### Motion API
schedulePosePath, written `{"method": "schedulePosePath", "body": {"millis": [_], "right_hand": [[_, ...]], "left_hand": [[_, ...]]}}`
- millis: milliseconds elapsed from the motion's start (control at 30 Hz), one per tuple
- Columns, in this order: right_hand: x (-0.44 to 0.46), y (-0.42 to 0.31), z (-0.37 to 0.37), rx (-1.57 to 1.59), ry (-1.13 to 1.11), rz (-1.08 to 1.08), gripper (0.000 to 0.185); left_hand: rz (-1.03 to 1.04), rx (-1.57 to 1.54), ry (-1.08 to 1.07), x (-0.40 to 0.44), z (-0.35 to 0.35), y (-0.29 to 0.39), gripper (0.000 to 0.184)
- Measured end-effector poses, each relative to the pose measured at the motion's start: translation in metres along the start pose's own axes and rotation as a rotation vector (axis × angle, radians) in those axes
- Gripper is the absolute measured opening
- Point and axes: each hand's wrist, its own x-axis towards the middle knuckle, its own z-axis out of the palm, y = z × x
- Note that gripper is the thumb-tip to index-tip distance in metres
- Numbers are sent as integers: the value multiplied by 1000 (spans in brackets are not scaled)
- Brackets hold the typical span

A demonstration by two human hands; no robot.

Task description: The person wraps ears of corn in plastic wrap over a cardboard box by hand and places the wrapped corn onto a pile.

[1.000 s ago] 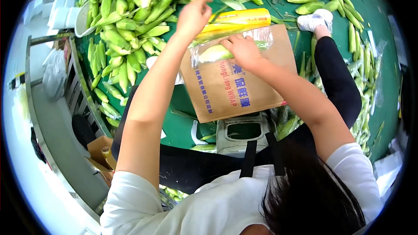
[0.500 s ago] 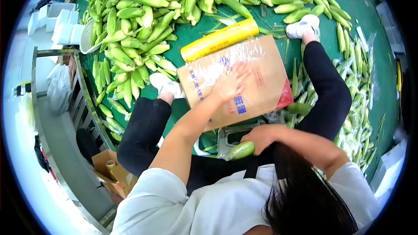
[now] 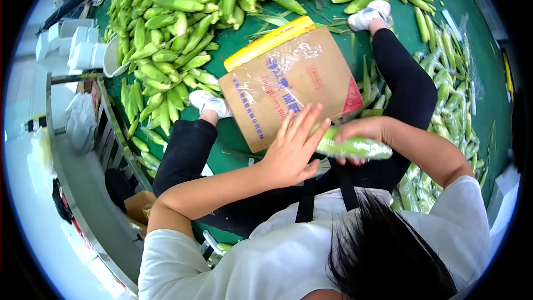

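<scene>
A plastic-wrapped corn cob (image 3: 358, 148) in green husk lies across my right hand (image 3: 361, 136), whose fingers are wrapped round it above my lap. My left hand (image 3: 292, 147) is spread flat at the near end of the same cob, fingers apart; whether its fingertips touch the film cannot be made out. Just beyond the hands stands a brown cardboard box (image 3: 288, 78) with blue and red print and some clear film on top. A yellow roll of wrap (image 3: 269, 43) lies along the box's far edge.
A large pile of unwrapped corn (image 3: 177, 28) covers the green floor (image 3: 266, 28) at the far left and centre. Wrapped corn (image 3: 452, 111) lies to the right. At the left are a metal rack (image 3: 66, 155), a white plastic bag (image 3: 81, 122) and a small open carton (image 3: 137, 205).
The right hand has brought a wrapped cob up from near my lap to the box's near edge. My left hand has come off the box top and moved toward that cob.
</scene>
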Motion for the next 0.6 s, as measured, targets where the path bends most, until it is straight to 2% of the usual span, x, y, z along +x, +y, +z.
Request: {"method": "schedulePosePath", "body": {"millis": [67,100,167,200,233,267,300,333,367,400,433,467,500,533,567,600], "right_hand": [[-13,20,34,-1,-24,68,51],[-16,36,43,-64,4,37,52],[-29,63,61,-266,92,-46,53],[-38,74,75,-402,132,-75,56],[-46,90,91,-659,296,-189,59],[-56,102,105,-925,470,-294,62],[-62,104,117,-1012,626,-205,73],[-78,107,122,-1087,707,-120,73],[-95,110,126,-1164,786,-30,74],[-107,113,126,-1239,857,60,75],[-122,123,115,-1071,899,-105,74],[-132,127,108,-1095,1051,-297,72],[-143,92,124,-1294,1240,-467,74],[-132,62,134,-1406,1268,-593,76],[-120,32,144,-1521,1305,-717,78],[-101,17,144,-1585,1223,-756,79]], "left_hand": [[-117,-244,-619,9,25,1,68],[-16,-315,-430,-9,53,2,57],[-89,-538,-561,-21,64,13,47],[-109,-709,-759,-19,49,15,41],[-138,-890,-883,-30,49,15,41],[-244,-1038,-1100,-27,40,11,44],[-225,-1191,-1162,-36,48,-1,52],[-647,-1399,-1405,-46,43,-18,61],[-940,-1598,-1458,-52,23,-36,68],[-952,-1821,-1508,-72,29,-58,69],[-934,-1718,-1478,-61,20,-63,67],[-941,-1639,-1423,-56,10,-62,65],[-572,-1392,-1287,-44,19,-58,62],[-277,-1114,-1126,-22,27,-54,60],[-275,-1042,-1216,24,9,-38,56],[-146,-1120,-1056,39,15,-29,52]]}}
